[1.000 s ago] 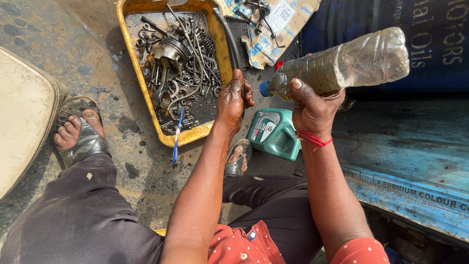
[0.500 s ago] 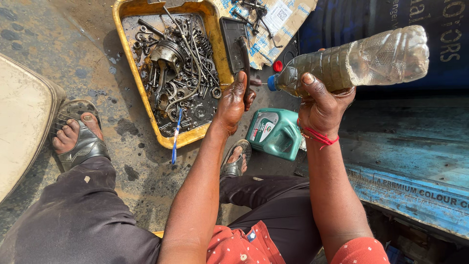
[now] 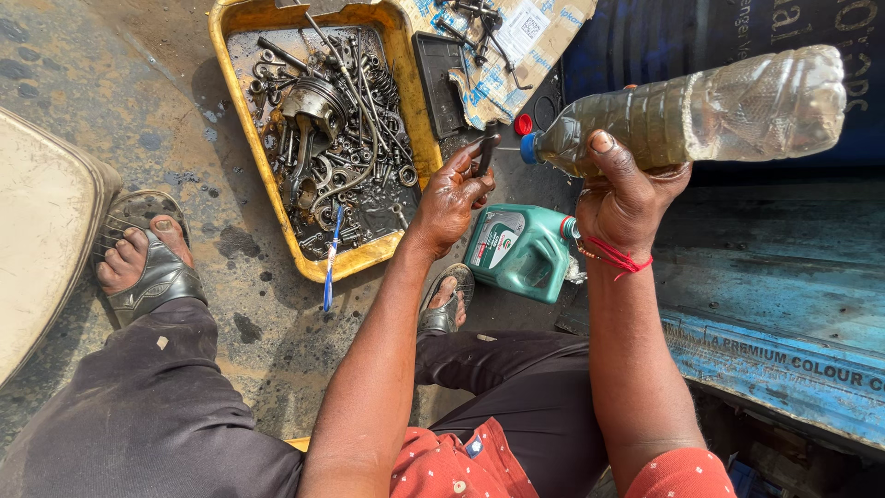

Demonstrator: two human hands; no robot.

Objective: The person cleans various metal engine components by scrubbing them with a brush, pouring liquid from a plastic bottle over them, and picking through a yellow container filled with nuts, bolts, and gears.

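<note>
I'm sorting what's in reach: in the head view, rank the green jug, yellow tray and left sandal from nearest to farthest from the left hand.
From the left hand:
1. Green jug, just right, below it.
2. Yellow tray, to its left.
3. Left sandal, far left.

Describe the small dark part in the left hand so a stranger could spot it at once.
Start at the yellow tray of oily metal parts. Just right of its near corner, the left hand pinches a small dark metal part, the only piece raised off the ground, level with the tilted bottle's blue cap.

Roadside mech. workshop: oily ground, yellow tray [image 3: 419,138] w/ engine parts [image 3: 327,129].
</note>
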